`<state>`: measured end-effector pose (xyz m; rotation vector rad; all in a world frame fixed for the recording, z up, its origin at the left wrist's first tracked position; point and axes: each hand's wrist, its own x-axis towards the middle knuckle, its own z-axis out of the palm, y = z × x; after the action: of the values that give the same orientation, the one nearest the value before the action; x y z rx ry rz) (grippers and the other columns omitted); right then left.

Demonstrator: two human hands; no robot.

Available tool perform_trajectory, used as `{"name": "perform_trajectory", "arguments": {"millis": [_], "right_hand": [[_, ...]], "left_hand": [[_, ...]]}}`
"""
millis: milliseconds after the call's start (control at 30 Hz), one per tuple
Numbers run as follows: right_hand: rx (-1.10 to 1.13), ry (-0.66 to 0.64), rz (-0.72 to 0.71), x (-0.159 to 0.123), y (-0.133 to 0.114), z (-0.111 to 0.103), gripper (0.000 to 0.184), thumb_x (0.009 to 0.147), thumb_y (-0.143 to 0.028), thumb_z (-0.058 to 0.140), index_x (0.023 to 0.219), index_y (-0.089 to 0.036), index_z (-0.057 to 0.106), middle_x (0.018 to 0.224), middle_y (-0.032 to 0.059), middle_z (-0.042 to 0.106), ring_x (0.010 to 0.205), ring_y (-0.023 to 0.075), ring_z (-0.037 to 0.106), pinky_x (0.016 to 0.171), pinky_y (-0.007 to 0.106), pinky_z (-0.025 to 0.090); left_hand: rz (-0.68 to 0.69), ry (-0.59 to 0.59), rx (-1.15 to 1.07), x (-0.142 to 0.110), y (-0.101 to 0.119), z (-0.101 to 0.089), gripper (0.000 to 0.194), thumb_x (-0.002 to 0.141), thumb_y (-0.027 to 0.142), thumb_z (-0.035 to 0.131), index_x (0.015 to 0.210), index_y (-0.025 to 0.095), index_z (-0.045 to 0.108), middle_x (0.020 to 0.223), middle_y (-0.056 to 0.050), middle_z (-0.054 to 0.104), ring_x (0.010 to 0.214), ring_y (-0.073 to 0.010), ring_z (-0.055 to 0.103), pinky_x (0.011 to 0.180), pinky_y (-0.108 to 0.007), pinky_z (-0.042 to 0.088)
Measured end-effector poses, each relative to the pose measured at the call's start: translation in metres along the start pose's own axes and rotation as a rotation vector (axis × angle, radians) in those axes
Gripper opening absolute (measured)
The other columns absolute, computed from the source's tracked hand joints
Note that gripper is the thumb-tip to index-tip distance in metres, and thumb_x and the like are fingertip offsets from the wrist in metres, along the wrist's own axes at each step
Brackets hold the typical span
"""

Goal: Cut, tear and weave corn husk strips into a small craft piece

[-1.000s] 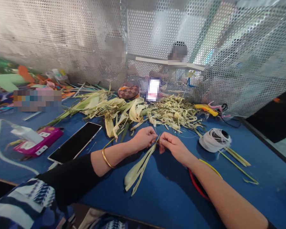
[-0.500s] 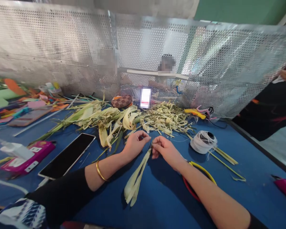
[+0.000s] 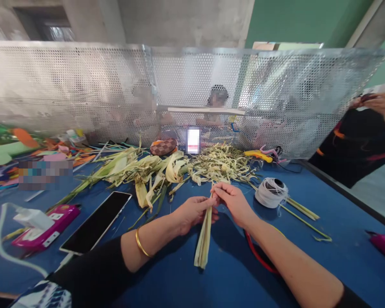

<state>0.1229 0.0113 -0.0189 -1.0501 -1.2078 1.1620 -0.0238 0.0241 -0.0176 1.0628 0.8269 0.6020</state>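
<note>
Pale corn husk (image 3: 204, 246) hangs down between my two hands, its narrow upper end gripped and its wider end toward me. My left hand (image 3: 195, 214) is closed around it just below the top, thumb pressed on the strip. The fingers of my right hand (image 3: 232, 201) pinch the upper tip, close against the left fingertips. Whether a thread is between the fingers I cannot tell. Beyond my hands lie a heap of whole dried husks (image 3: 147, 169) and a pile of husk scraps (image 3: 223, 164). Right of them stands a spool of white string (image 3: 271, 193).
A phone (image 3: 96, 222) and a magenta power strip (image 3: 46, 226) with a plugged-in charger lie left. A red and yellow ring (image 3: 255, 252) is partly under my right forearm. Yellow-handled scissors (image 3: 258, 155) lie by the perforated metal screen (image 3: 192, 81). Another person (image 3: 356, 141) stands at right.
My left hand has come right and closed on the husk, which has turned from slanting to nearly upright in view. My right hand stays at its upper end. The view has tilted up.
</note>
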Motion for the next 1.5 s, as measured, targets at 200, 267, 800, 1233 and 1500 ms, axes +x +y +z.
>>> {"name": "perform_trajectory", "arguments": {"millis": [200, 267, 800, 1233, 1500], "right_hand": [[-0.102, 0.022, -0.094, 0.001, -0.003, -0.002, 0.021, 0.076, -0.039, 0.058, 0.075, -0.018, 0.061, 0.059, -0.0018, 0.060, 0.057, 0.0127, 0.056, 0.057, 0.026, 0.044], [-0.142, 0.017, -0.122, 0.002, -0.002, -0.001, 0.021, 0.078, -0.040, 0.056, 0.076, -0.019, 0.060, 0.062, -0.0009, 0.061, 0.059, 0.0138, 0.058, 0.059, 0.027, 0.045], [-0.939, -0.409, -0.547, -0.026, -0.015, 0.013, 0.018, 0.090, -0.027, 0.045, 0.096, -0.024, 0.061, 0.094, 0.0047, 0.063, 0.077, 0.0166, 0.057, 0.071, 0.029, 0.044], [-1.713, 0.031, 0.153, -0.109, -0.006, -0.055, 0.027, 0.077, -0.013, 0.046, 0.100, -0.017, 0.058, 0.087, 0.0113, 0.064, 0.082, 0.0255, 0.063, 0.063, 0.031, 0.038], [-1.762, -0.008, 0.210, -0.093, -0.013, -0.066, 0.056, 0.065, -0.005, 0.049, 0.119, -0.015, 0.054, 0.094, 0.0149, 0.065, 0.083, 0.0286, 0.064, 0.063, 0.031, 0.039]], "left_hand": [[-0.022, 0.074, -0.128, 0.000, 0.008, -0.001, 0.010, 0.078, 0.022, 0.063, 0.079, 0.014, 0.059, 0.059, 0.004, 0.047, 0.043, -0.0030, 0.041, 0.042, -0.015, 0.033], [-0.035, 0.108, -0.162, 0.001, 0.014, -0.004, 0.005, 0.080, 0.017, 0.056, 0.081, 0.013, 0.059, 0.058, 0.005, 0.044, 0.040, -0.0017, 0.035, 0.036, -0.013, 0.023], [0.136, 0.202, 0.002, -0.007, 0.024, -0.020, 0.034, 0.063, 0.028, 0.073, 0.059, 0.019, 0.040, 0.039, 0.013, 0.025, 0.035, -0.0011, 0.015, 0.037, -0.019, 0.006], [0.266, 0.304, 0.151, -0.005, 0.033, -0.026, 0.018, 0.068, 0.026, 0.069, 0.060, 0.017, 0.055, 0.039, 0.010, 0.026, 0.036, -0.0024, 0.017, 0.038, -0.022, 0.010], [0.270, 0.321, 0.152, -0.008, 0.036, -0.029, 0.016, 0.065, 0.025, 0.067, 0.059, 0.017, 0.055, 0.037, 0.009, 0.028, 0.037, -0.0038, 0.018, 0.037, -0.022, 0.011]]}}
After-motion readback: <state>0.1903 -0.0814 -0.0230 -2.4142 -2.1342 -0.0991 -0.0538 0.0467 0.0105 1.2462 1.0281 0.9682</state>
